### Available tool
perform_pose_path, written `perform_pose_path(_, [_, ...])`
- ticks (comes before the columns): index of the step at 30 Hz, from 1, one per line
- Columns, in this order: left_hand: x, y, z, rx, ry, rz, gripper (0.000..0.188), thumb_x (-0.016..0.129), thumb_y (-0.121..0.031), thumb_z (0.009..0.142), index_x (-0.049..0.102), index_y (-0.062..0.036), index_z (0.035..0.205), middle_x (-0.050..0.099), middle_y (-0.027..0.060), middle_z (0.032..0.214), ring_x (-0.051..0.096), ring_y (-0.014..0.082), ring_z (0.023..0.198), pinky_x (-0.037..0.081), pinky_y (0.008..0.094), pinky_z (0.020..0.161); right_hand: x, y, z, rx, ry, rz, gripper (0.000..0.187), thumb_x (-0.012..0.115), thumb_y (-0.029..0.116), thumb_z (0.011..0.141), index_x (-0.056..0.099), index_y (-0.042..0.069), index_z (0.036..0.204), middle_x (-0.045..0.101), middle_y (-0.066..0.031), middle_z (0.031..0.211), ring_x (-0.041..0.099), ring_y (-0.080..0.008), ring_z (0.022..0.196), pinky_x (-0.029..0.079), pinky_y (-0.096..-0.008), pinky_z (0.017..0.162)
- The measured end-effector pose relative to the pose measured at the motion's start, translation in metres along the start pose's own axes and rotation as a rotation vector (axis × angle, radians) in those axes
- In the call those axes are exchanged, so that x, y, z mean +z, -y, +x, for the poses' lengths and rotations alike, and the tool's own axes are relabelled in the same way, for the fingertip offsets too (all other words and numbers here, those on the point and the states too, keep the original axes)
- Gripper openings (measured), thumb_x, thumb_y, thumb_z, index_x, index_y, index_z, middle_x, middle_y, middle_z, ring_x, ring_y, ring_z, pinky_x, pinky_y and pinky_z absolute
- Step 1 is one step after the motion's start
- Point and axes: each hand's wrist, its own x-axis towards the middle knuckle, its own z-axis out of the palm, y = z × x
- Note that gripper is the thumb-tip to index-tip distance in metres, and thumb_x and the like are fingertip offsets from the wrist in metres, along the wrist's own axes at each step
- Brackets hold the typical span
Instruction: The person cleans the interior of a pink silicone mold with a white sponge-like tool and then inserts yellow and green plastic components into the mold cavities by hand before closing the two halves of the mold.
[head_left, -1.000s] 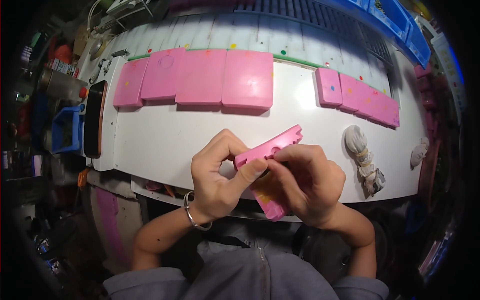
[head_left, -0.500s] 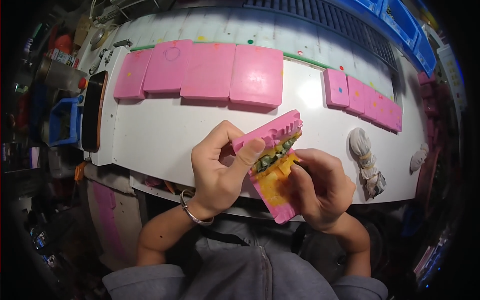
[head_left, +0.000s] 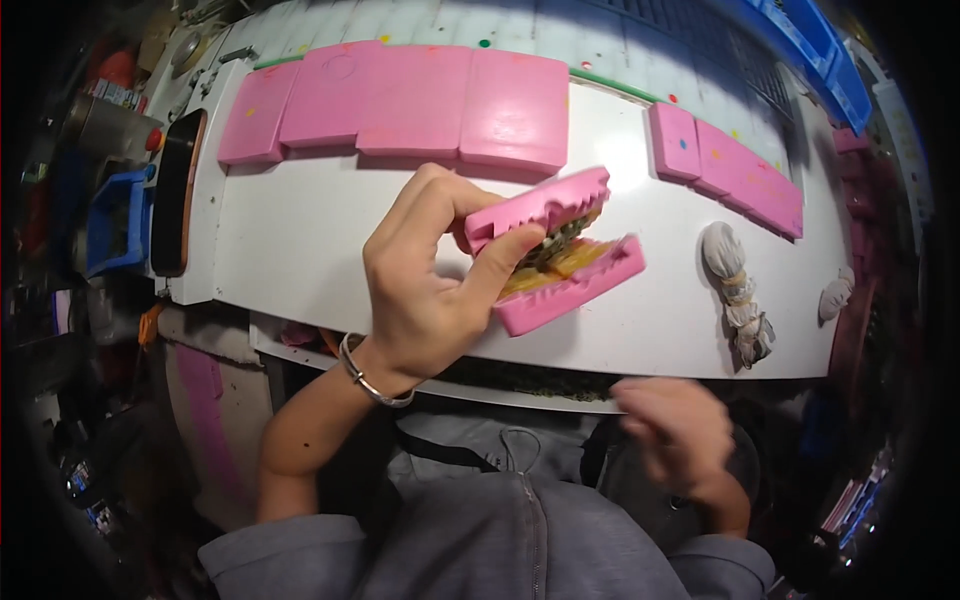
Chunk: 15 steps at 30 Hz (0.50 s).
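My left hand (head_left: 425, 270) is closed on a pink rubber mould (head_left: 575, 300), held up over the front part of the white table (head_left: 300, 240). The mould's two halves stand apart like a partly spread book, with jagged cut edges. Its inner faces are yellow, and dark green lumps sit between them close to my thumb. Away from the mould, my right hand (head_left: 680, 430) is off the table's front edge at the lower right. Motion blur smears its fingers, so I cannot make out whether it holds anything.
Large pink blocks (head_left: 410, 105) line the back left, smaller pink blocks (head_left: 725, 165) the back right. A tied whitish cloth bundle (head_left: 738, 295) lies on the right, a smaller one (head_left: 836, 298) beyond it. Far left are a dark phone-like slab (head_left: 184, 195) and a blue bin (head_left: 118, 225).
My right hand has let go of the mould and dropped down to the right. My left hand has raised the mould, and its lower half has swung up toward the upper half.
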Motion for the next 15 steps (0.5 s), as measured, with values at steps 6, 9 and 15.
perform_pose_path(6, [-0.002,-0.021,0.001,0.045,0.150,0.043,0.017,0.070,-0.008,0.077,0.058,0.0023,0.085,0.055,0.0067,0.077,0.050,0.0134,0.067,0.042,0.0247,0.062,0.005,-0.010,-0.011,0.151,-0.053,-0.037,0.037,0.071,0.005,0.072,0.061,-0.002,0.108,0.057,-0.0079,0.062,0.053,-0.0204,0.049,0.042,-0.0284,0.046])
perform_pose_path(9, [0.002,-0.026,0.000,0.090,0.154,0.040,0.019,0.071,-0.008,0.076,0.059,0.0023,0.086,0.057,0.0084,0.078,0.052,0.0150,0.068,0.043,0.0253,0.062,-0.012,0.004,0.032,-0.089,-0.302,-0.021,0.031,0.064,-0.009,0.069,0.062,-0.004,0.099,0.059,-0.0129,0.071,0.055,-0.0224,0.055,0.044,-0.0283,0.050])
perform_pose_path(15, [0.003,-0.026,0.001,0.013,0.100,0.002,0.016,0.072,-0.004,0.073,0.062,0.0005,0.085,0.059,0.0080,0.075,0.056,0.0147,0.063,0.045,0.0254,0.056,0.028,0.000,0.076,-0.056,-0.215,0.052,0.035,0.062,-0.006,0.073,0.053,0.000,0.107,0.055,-0.0115,0.078,0.054,-0.0236,0.054,0.042,-0.0314,0.042])
